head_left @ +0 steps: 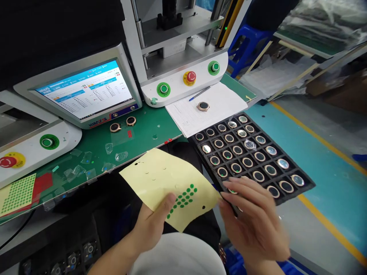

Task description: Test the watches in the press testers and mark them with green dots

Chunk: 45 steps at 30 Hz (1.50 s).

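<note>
While the left hand (151, 223) is holding the yellow sheet (163, 172) beside the black tray (309, 186), the sheet's long axis is running upper left to lower right; whether the right hand (254, 221) is gripping anything cannot be told.

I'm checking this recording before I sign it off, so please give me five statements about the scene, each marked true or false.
1. The left hand holds a yellow sheet bearing green dots. True.
2. The pen lies in the black tray. False: the pen lies on the white paper.
3. The right hand hides part of the black tray. True.
4. The screen is dark. False: the screen is lit.
5. A round case lies on the white paper. True.
</note>
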Motion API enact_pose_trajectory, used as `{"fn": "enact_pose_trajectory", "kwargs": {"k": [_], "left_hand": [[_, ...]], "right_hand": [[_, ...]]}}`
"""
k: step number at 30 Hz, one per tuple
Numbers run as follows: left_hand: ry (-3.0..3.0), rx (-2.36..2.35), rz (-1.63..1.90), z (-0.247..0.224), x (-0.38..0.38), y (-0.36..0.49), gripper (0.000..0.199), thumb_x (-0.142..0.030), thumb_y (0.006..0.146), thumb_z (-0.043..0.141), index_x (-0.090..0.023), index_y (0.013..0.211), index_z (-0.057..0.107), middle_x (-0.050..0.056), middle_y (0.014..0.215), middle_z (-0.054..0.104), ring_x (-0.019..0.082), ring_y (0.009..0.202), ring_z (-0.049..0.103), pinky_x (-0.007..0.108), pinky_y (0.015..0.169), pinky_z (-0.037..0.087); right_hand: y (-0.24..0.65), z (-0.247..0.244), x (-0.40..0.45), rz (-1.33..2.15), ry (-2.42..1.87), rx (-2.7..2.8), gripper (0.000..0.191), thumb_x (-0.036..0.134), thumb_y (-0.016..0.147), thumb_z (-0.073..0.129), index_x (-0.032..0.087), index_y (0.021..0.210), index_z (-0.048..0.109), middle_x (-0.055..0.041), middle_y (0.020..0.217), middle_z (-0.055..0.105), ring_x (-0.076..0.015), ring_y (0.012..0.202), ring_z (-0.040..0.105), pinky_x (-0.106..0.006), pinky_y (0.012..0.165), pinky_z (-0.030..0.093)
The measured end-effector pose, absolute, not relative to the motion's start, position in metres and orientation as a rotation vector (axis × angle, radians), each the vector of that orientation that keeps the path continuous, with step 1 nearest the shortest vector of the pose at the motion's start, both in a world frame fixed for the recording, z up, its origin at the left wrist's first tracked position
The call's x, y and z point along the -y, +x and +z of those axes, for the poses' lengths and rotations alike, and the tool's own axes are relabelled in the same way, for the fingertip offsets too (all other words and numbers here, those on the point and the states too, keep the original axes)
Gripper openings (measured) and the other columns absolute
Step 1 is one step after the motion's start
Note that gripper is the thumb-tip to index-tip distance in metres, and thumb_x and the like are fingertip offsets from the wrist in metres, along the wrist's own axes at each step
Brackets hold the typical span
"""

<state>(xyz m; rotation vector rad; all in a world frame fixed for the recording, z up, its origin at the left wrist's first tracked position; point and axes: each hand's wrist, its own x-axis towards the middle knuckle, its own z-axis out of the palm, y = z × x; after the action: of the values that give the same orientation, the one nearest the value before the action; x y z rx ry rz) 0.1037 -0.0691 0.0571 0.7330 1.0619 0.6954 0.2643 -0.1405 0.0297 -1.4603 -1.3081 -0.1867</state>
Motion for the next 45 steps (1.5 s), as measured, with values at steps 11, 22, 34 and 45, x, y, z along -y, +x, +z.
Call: {"fn": "enact_pose_trajectory", "kwargs": {"k": [11, 22, 34, 45], "left_hand": [[1.125, -1.066, 0.414, 0.073, 0.066, 0.086, 0.052, -0.052, 0.081, 0.067, -0.023, 0.124, 0.066, 0.008, 0.115, 0.073, 0.029, 0.122, 0.058, 0.038, 0.109, 0.044], [1.325, -1.107, 0.48, 0.048, 0.066, 0.06, 0.039, -0.028, 0.08, 0.071, -0.025, 0.119, 0.069, 0.006, 0.118, 0.071, 0.03, 0.135, 0.045, 0.042, 0.117, 0.033], [1.234, -1.118, 0.538, 0.056, 0.071, 0.065, 0.042, -0.025, 0.075, 0.076, -0.027, 0.117, 0.069, 0.005, 0.112, 0.073, 0.033, 0.129, 0.051, 0.045, 0.111, 0.042], [1.025, -1.403, 0.697, 0.079, 0.073, 0.094, 0.057, -0.036, 0.069, 0.082, -0.024, 0.123, 0.066, 0.005, 0.113, 0.073, 0.035, 0.129, 0.051, 0.042, 0.109, 0.045]], "right_hand": [[0.256, 0.039, 0.13, 0.07, -1.359, 1.389, 0.023, -0.003, 0.078, 0.065, 0.016, 0.091, 0.065, -0.0049, 0.086, 0.068, -0.0171, 0.08, 0.066, -0.042, 0.086, 0.055], [0.254, 0.046, 0.135, 0.009, -1.465, 1.524, 0.02, 0.003, 0.081, 0.066, 0.021, 0.091, 0.066, -0.0024, 0.084, 0.073, -0.0178, 0.076, 0.069, -0.044, 0.088, 0.052], [0.252, 0.044, 0.139, -0.016, -1.468, 1.53, 0.021, 0.002, 0.081, 0.065, 0.018, 0.093, 0.066, -0.0051, 0.085, 0.073, -0.0169, 0.074, 0.068, -0.045, 0.089, 0.051], [0.251, 0.042, 0.132, 0.012, -1.462, 1.491, 0.017, 0.004, 0.082, 0.064, 0.016, 0.093, 0.063, -0.0048, 0.083, 0.074, -0.0147, 0.073, 0.068, -0.042, 0.094, 0.048]]}}
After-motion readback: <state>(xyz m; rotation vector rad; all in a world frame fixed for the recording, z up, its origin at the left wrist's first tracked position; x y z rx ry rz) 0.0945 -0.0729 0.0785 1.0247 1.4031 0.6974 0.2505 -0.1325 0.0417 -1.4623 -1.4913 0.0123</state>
